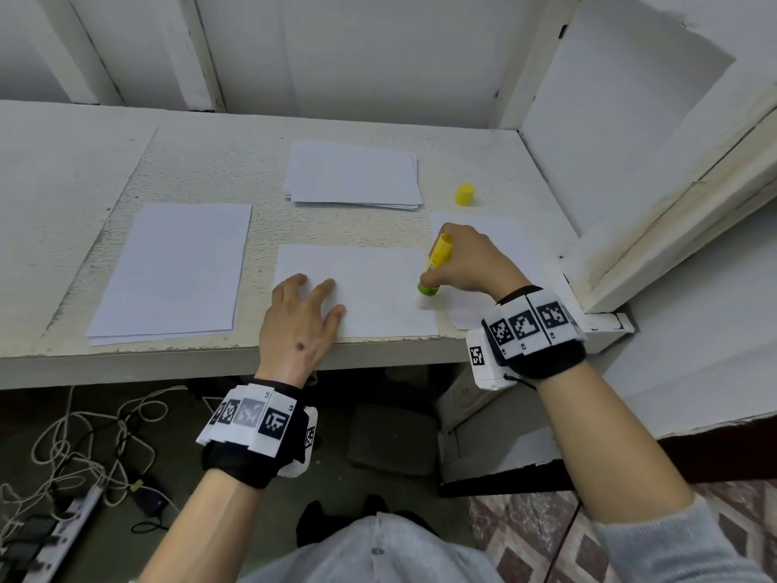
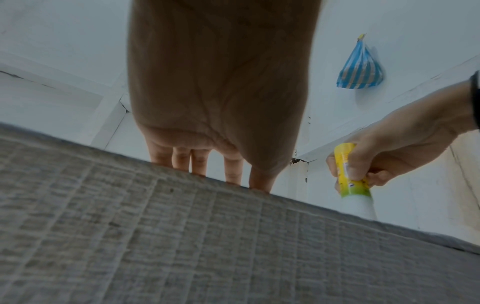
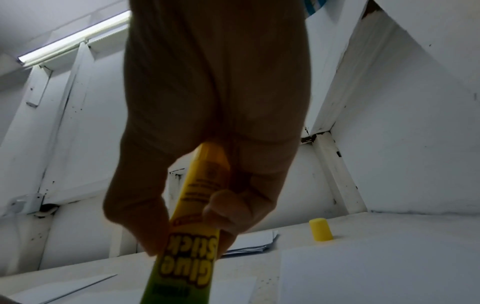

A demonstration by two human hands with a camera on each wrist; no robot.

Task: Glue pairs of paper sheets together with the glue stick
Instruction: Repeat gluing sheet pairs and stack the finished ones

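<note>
A white sheet lies at the table's front edge. My left hand rests flat on its left part, fingers spread. At the sheet's right edge my right hand grips a yellow-green glue stick, tip down on the paper. The glue stick's yellow cap stands apart, farther back. Under my right hand lies another sheet.
A stack of white sheets sits at the back middle, another pile on the left. White walls close the table at back and right. A blue striped bag hangs on the wall. Cables lie on the floor below.
</note>
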